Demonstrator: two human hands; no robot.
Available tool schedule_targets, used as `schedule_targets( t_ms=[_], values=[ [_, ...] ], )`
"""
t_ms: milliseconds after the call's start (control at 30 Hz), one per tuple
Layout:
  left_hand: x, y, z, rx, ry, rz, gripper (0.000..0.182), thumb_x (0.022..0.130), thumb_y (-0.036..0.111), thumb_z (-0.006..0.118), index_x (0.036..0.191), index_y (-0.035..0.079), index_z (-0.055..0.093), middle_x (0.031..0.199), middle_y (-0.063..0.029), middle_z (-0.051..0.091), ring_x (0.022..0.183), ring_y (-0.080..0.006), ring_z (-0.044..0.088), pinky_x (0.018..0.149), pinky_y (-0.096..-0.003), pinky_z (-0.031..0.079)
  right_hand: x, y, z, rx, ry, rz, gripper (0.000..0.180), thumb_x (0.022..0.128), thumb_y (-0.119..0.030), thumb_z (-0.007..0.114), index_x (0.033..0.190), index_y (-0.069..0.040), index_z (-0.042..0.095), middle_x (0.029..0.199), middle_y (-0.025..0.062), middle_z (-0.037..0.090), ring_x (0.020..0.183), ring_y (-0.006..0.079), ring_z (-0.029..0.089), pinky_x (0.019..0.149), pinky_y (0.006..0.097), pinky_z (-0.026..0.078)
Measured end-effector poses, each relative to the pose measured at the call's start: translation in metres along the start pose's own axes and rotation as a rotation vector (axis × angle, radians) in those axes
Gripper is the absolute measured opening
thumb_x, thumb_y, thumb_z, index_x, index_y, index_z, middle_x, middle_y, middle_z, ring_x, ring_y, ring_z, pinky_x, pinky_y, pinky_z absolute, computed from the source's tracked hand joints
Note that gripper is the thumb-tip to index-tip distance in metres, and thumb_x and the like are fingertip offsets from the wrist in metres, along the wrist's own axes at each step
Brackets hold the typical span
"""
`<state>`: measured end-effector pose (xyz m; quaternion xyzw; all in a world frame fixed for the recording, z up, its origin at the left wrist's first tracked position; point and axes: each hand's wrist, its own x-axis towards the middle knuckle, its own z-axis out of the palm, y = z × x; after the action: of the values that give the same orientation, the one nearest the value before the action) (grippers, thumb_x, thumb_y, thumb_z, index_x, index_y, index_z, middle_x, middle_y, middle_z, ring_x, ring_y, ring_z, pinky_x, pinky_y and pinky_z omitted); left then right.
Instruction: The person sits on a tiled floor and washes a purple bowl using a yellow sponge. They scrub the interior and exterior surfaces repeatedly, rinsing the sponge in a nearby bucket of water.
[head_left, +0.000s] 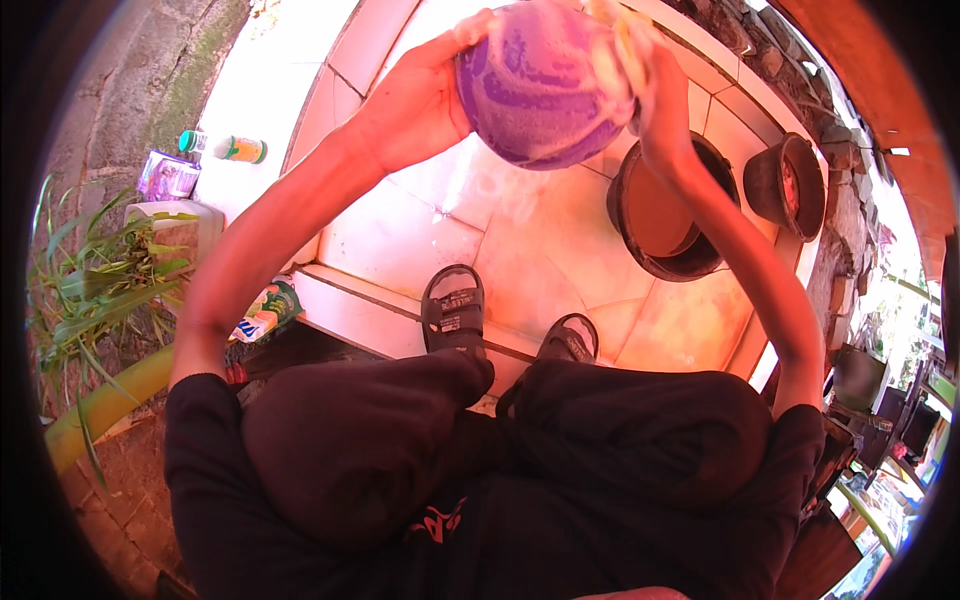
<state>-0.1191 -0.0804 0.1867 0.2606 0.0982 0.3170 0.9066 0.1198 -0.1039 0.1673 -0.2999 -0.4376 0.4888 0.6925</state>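
A round purple object, a ball or a bowl seen from its underside, I cannot tell which (536, 90), is raised at the top of the view, streaked with whitish suds. My left hand (427, 97) grips its left side, thumb near the upper rim. On its right side, my right hand (652, 90) presses a yellowish, foamy sponge or cloth (624, 45) against the surface. Suds cover part of the right fingers. Beyond my right forearm stands a dark round tub (660, 202) with brownish contents or a brownish bottom.
A smaller dark bucket (786, 187) stands further right, by a stone wall. On the white ledge at left lie two small bottles (241, 149) beside a purple packet (169, 177). A green packet (271, 309) and leafy plants (112, 292) are nearer. Pale tiles (420, 232) surround my sandalled feet.
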Motion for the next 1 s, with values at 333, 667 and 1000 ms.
schedule_targets(
  t_ms=[333,667,1000],
  values=[
    [0.001,-0.019,0.014,0.001,0.107,-0.067,0.038,0.109,0.030,0.031,0.133,0.005,0.048,0.128,-0.0057,0.060,0.115,-0.0172,0.061,0.102,-0.0344,0.050,0.005,-0.052,0.059,-1.182,-0.471,-0.204,0.059,0.078,-0.031,0.073,0.126,-0.003,0.056,0.113,0.0201,0.065,0.102,0.0358,0.065,0.089,0.0390,0.051],
    [0.004,0.023,0.018,-0.097,0.024,0.070,0.043,0.107,0.039,0.037,0.130,0.006,0.051,0.126,-0.0048,0.061,0.114,-0.0183,0.061,0.103,-0.0383,0.049,-0.016,-0.018,0.016,-1.014,-0.425,-0.870,0.079,0.073,-0.021,0.080,0.143,-0.010,0.045,0.145,0.0197,0.046,0.117,0.0346,0.056,0.100,0.0470,0.046],
    [0.003,0.015,0.042,0.296,0.522,0.148,0.050,0.108,0.042,0.031,0.140,0.006,0.046,0.136,-0.0055,0.056,0.125,-0.0160,0.054,0.108,-0.0353,0.044,0.009,-0.042,0.030,-0.440,-0.042,-0.027,0.051,0.098,-0.031,0.050,0.136,0.002,0.046,0.117,0.0064,0.058,0.102,0.0114,0.056,0.095,0.0264,0.042]
  ],
)
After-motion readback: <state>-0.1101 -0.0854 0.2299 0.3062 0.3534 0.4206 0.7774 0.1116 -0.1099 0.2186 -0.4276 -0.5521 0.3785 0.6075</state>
